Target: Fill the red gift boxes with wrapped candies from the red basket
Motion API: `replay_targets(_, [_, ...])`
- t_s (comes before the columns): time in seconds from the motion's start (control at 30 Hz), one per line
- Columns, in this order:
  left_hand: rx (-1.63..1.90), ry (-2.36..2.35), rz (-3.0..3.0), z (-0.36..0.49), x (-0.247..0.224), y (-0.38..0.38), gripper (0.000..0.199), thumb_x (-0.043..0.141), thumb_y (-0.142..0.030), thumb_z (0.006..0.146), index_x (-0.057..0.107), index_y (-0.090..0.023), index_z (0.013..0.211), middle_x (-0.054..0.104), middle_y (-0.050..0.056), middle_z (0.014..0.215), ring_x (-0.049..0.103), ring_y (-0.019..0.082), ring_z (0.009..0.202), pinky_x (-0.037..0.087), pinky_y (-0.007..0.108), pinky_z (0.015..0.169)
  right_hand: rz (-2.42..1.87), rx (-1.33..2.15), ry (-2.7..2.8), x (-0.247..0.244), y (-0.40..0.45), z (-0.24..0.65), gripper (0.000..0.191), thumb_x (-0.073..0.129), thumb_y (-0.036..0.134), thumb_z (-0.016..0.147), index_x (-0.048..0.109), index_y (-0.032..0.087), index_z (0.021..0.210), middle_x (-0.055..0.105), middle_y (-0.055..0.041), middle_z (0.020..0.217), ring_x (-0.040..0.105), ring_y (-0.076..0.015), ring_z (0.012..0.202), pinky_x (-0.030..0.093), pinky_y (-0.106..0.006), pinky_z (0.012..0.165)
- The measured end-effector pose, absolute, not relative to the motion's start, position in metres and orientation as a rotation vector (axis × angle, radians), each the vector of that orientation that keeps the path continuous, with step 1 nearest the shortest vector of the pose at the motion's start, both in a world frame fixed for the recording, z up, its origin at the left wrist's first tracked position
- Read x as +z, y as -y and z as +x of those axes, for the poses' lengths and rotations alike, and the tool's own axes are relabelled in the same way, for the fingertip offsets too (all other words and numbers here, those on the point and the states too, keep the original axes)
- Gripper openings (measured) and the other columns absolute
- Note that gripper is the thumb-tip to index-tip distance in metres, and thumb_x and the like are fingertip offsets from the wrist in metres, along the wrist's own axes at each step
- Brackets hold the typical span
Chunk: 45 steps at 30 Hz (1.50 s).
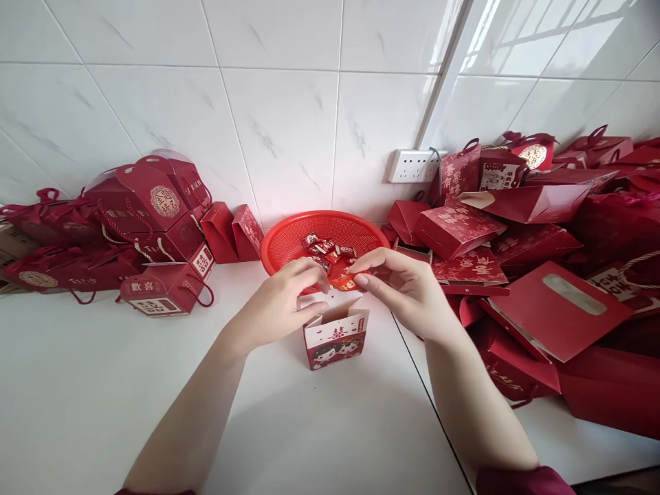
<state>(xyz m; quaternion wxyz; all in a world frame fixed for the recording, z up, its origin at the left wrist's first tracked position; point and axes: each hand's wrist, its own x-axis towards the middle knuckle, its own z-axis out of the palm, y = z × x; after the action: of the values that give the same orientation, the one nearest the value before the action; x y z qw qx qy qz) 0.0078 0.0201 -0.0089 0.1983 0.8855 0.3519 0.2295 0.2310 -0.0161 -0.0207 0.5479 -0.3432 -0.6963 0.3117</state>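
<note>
My right hand (405, 289) pinches a small red wrapped packet with gold print (343, 280) between thumb and fingertips. To its left, my left hand (286, 299) is curved, with thumb and fingers apart and nothing visible between them; whether its fingertips touch the packet I cannot tell. Below both hands stands an upright paper gift box (337, 340), red and white with two cartoon faces, its top flaps raised. Just behind the hands is a red perforated plastic basket (324, 223). Several wrapped candies (330, 249) lie in it, partly hidden by my fingers.
Stacked dark red gift boxes (155, 199) stand at the left against the tiled wall. A large pile of red boxes and bags (526, 227) fills the right side. A power strip (416, 166) is on the wall. A dark seam (427, 385) crosses the white table.
</note>
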Motion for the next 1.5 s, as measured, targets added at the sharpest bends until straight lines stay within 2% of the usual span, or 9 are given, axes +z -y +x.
replay_targets(0.07, [0.439, -0.878, 2.582, 0.008, -0.010, -0.024, 0.017, 0.061, -0.037, 0.093, 0.072, -0.026, 0.100, 0.058, 0.005, 0.127, 0.058, 0.023, 0.114, 0.046, 0.035, 0.095, -0.838, 0.642, 1.741, -0.013, 0.024, 0.241, 0.009, 0.065, 0.026, 0.094, 0.070, 0.021, 0.100, 0.071, -0.0043, 0.097, 0.067, -0.0176, 0.091, 0.057, -0.030, 0.080])
replay_targets(0.2, [0.180, -0.771, 2.703, 0.012, -0.007, -0.017, 0.021, 0.068, -0.045, 0.087, 0.074, -0.031, 0.101, 0.062, 0.003, 0.123, 0.058, 0.027, 0.113, 0.044, 0.037, 0.095, -0.815, 0.438, 1.893, 0.002, 0.043, 0.262, 0.012, 0.065, 0.020, 0.093, 0.071, 0.025, 0.102, 0.073, -0.0042, 0.099, 0.069, -0.0200, 0.093, 0.058, -0.033, 0.083])
replay_targets(0.4, [0.031, -0.740, 2.659, 0.017, -0.001, 0.008, 0.033, 0.074, -0.047, 0.082, 0.067, -0.031, 0.109, 0.065, 0.001, 0.113, 0.061, 0.025, 0.104, 0.044, 0.035, 0.090, -0.879, 0.283, 1.934, 0.014, 0.069, 0.274, 0.027, 0.062, 0.011, 0.092, 0.071, 0.029, 0.110, 0.076, -0.0023, 0.101, 0.073, -0.0222, 0.090, 0.061, -0.034, 0.072])
replay_targets(0.53, [0.032, -0.735, 2.638, 0.015, -0.003, 0.007, 0.038, 0.070, -0.054, 0.083, 0.067, -0.031, 0.113, 0.065, 0.002, 0.114, 0.060, 0.027, 0.108, 0.043, 0.035, 0.094, -0.664, 0.220, 1.873, 0.013, 0.071, 0.271, 0.032, 0.057, 0.007, 0.092, 0.072, 0.028, 0.111, 0.077, -0.0025, 0.094, 0.074, -0.0232, 0.087, 0.062, -0.036, 0.070])
replay_targets(0.67, [0.069, -0.735, 2.567, 0.015, -0.003, 0.002, 0.030, 0.069, -0.049, 0.084, 0.069, -0.029, 0.107, 0.065, 0.003, 0.110, 0.059, 0.026, 0.109, 0.043, 0.035, 0.096, -0.461, 0.229, 1.946, 0.011, 0.061, 0.264, 0.027, 0.055, 0.011, 0.094, 0.074, 0.026, 0.106, 0.076, -0.0039, 0.100, 0.073, -0.0229, 0.092, 0.062, -0.037, 0.078])
replay_targets(0.87, [0.068, -0.734, 2.542, 0.015, -0.001, 0.004, 0.027, 0.072, -0.046, 0.082, 0.070, -0.029, 0.104, 0.064, 0.001, 0.113, 0.058, 0.026, 0.110, 0.044, 0.035, 0.095, -0.751, 0.377, 2.507, 0.007, 0.048, 0.258, 0.027, 0.052, 0.013, 0.097, 0.071, 0.027, 0.111, 0.069, -0.0062, 0.122, 0.067, -0.0222, 0.109, 0.057, -0.036, 0.092])
replay_targets(1.07, [0.028, -0.715, 2.589, 0.013, 0.000, 0.005, 0.039, 0.073, -0.047, 0.083, 0.065, -0.037, 0.120, 0.063, -0.001, 0.119, 0.058, 0.025, 0.113, 0.043, 0.033, 0.095, -1.030, 0.321, 2.460, -0.003, 0.051, 0.272, 0.023, 0.053, 0.019, 0.098, 0.069, 0.025, 0.114, 0.069, -0.0078, 0.123, 0.070, -0.0231, 0.102, 0.059, -0.035, 0.082])
replay_targets(1.37, [-0.045, -0.728, 2.622, 0.014, 0.003, 0.008, 0.030, 0.071, -0.048, 0.084, 0.068, -0.032, 0.109, 0.064, 0.000, 0.118, 0.060, 0.026, 0.113, 0.045, 0.034, 0.094, -1.106, 0.309, 2.444, 0.001, 0.058, 0.281, 0.026, 0.052, 0.017, 0.098, 0.067, 0.028, 0.116, 0.072, -0.0035, 0.115, 0.071, -0.0207, 0.097, 0.057, -0.031, 0.076])
replay_targets(1.5, [0.023, -0.708, 2.649, 0.013, 0.001, 0.007, 0.017, 0.066, -0.040, 0.090, 0.069, -0.030, 0.104, 0.062, 0.000, 0.124, 0.060, 0.024, 0.113, 0.045, 0.033, 0.094, -1.137, 0.348, 2.429, -0.001, 0.058, 0.280, 0.025, 0.056, 0.020, 0.097, 0.066, 0.029, 0.118, 0.072, -0.0022, 0.114, 0.071, -0.0204, 0.095, 0.055, -0.031, 0.075])
